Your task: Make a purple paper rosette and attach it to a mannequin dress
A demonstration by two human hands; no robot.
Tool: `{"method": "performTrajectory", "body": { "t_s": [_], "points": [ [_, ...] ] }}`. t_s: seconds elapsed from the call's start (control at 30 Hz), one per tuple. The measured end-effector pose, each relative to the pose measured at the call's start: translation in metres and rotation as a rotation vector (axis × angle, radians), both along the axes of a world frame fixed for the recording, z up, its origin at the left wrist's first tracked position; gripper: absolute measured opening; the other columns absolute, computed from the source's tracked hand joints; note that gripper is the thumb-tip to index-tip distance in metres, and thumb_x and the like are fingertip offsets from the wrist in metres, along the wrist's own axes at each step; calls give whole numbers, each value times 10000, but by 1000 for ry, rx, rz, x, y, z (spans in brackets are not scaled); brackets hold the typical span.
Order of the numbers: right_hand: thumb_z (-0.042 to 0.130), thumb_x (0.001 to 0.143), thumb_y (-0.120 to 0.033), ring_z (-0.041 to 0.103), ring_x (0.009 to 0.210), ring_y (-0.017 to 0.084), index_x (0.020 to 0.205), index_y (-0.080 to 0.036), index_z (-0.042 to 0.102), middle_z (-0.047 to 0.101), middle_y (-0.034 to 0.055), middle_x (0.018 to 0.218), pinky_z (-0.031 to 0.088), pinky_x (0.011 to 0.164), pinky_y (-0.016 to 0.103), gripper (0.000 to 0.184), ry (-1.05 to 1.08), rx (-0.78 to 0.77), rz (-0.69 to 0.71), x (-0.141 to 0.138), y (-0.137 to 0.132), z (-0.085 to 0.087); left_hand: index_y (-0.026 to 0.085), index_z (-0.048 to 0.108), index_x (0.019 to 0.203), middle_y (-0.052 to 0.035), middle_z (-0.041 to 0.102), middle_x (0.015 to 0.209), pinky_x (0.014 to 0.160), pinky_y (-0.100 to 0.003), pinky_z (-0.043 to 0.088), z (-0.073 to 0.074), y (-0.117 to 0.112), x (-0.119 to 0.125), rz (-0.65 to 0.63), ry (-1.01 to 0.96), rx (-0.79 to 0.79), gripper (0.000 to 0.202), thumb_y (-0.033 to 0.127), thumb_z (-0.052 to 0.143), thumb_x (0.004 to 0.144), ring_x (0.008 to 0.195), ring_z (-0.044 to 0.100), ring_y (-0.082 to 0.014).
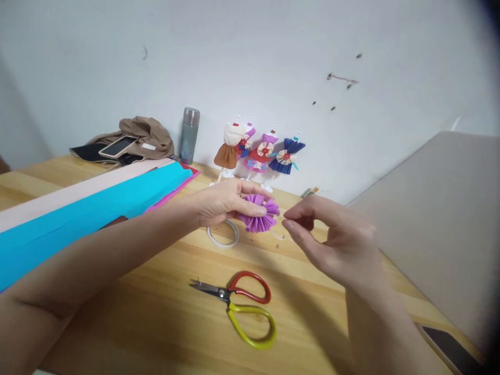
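My left hand [224, 204] pinches a pleated purple paper rosette [259, 214] just above the wooden table [156, 312]. My right hand [332, 237] hovers to the right of the rosette with thumb and forefinger pinched together; what they hold is too small to make out. A ring of white tape [223, 234] lies on the table under my left hand. Scissors [241, 304] with one red and one yellow handle lie closed nearer to me.
Long blue, pink and cream paper sheets [86, 208] lie at the left. Several small paper dresses on stands [258, 153] line the wall beside a grey flask [189, 135]. A brown cloth with a phone [117, 146] sits at the back left. A grey board [437, 219] leans at right.
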State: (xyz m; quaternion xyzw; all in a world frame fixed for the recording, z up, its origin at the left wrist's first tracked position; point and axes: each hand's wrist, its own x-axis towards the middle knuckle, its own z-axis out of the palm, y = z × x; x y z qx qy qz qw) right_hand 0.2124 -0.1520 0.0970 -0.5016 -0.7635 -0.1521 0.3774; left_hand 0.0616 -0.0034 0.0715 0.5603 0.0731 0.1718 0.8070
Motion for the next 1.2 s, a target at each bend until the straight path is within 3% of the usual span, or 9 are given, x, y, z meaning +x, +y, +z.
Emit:
{"method": "performTrajectory", "body": {
  "t_s": [0.3,0.8,1.07,1.2],
  "points": [
    [575,868,-113,554,554,148,798,-245,604,619,18,685,420,494,289,152,-156,37,-10,-8,-1,-2,120,716,956,-72,721,919,816,-329,517,1,-2,-1,-9,-11,50,340,108,852,644,813,673,-137],
    [515,766,-59,456,466,91,676,-224,508,513,-44,555,381,451,233,188,57,11,-110,-13,5,-5,125,707,968,-39,728,833,769,-308,535,7,-5,-4,-34,18,92,388,54,852,614,747,673,-124],
    [607,823,-124,516,563,128,824,-224,578,557,-11,654,431,518,284,104,54,44,-25,-4,2,-5,124,719,950,-66,733,902,814,-328,526,5,-5,-4,-11,-3,66,371,73,865,612,805,679,-134],
    [625,825,-114,515,549,126,789,-226,574,578,-9,640,423,496,281,128,20,67,-12,-5,0,-3,117,716,957,-70,737,915,795,-311,524,5,-5,-3,-2,5,62,378,63,860,612,809,687,-135]
  ]
}}
